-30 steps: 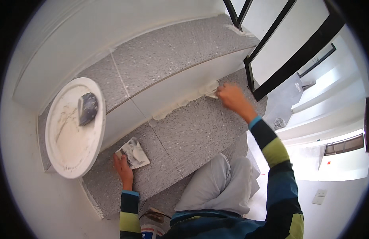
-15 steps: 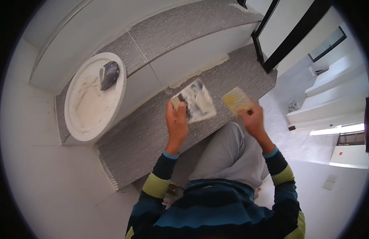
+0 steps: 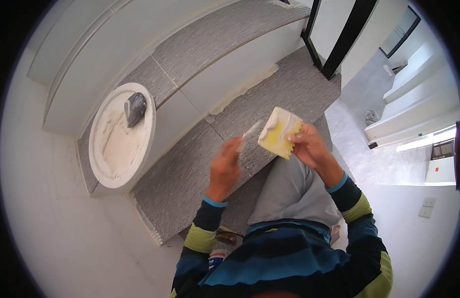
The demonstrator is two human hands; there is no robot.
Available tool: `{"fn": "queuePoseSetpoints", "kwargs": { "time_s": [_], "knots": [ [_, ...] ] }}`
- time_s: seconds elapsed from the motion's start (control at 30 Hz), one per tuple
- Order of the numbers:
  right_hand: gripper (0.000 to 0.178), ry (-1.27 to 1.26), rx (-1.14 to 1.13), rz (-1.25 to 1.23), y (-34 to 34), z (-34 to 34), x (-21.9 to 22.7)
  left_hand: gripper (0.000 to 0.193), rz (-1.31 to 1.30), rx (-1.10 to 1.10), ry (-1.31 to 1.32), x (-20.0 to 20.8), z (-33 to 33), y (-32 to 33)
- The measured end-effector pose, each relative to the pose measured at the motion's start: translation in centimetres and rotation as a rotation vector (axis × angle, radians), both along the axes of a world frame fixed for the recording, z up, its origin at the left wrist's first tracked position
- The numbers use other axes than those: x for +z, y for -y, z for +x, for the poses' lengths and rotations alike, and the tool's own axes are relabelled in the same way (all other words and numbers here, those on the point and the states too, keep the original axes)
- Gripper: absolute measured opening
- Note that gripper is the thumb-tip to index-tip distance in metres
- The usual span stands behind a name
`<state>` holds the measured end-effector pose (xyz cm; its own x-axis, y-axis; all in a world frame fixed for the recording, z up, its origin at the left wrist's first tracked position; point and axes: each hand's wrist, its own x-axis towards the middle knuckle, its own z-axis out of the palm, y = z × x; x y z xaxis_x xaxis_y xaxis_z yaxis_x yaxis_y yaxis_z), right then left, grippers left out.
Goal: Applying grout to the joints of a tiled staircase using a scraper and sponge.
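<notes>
My right hand [image 3: 312, 149] pinches a yellow notched plastic spreader [image 3: 275, 140] by its edge. White paste lies thick along the far side of its face. Just left of it, my left hand [image 3: 226, 166] is closed around a thin, flat spreader [image 3: 252, 129] smeared with white paste, turned nearly edge-on and blurred. A small gap shows between the two spreaders. Both are held above the grey speckled stair tread [image 3: 269, 116].
On the upper step at left rests a round white basin [image 3: 149, 149] of whitish powder, holding a dark grey scoop-like thing [image 3: 136, 109]. White paste [image 3: 245, 89] lines the riser's foot. A black metal frame [image 3: 346, 39] stands far right. A plastic bottle [image 3: 217, 258] is beside my left arm.
The left spreader has turned from face-up to nearly edge-on. My right hand has brought the yellow spreader left and tilted it up; more white paste shows on it. The view has shifted slightly.
</notes>
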<state>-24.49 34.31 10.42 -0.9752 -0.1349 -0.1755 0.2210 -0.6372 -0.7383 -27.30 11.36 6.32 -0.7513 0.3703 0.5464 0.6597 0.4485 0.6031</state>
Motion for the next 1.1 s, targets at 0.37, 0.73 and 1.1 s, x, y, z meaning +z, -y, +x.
{"fn": "queuePoseSetpoints", "kwargs": {
  "time_s": [0.37,0.73,1.1],
  "knots": [
    [0.03,-0.841,-0.487,2.057,-13.8,-17.3,-8.8,0.031,0.875,0.428,0.583,-9.8,-0.9,9.8],
    [0.021,-0.78,0.014,2.427,-12.2,-22.9,-9.1,0.032,0.831,0.467,0.579,-9.3,-1.0,9.9],
    [0.013,-0.863,-0.274,2.295,-16.6,-23.9,-10.7,0.038,0.786,0.47,0.582,-10.1,-1.4,9.4]
  ]
}}
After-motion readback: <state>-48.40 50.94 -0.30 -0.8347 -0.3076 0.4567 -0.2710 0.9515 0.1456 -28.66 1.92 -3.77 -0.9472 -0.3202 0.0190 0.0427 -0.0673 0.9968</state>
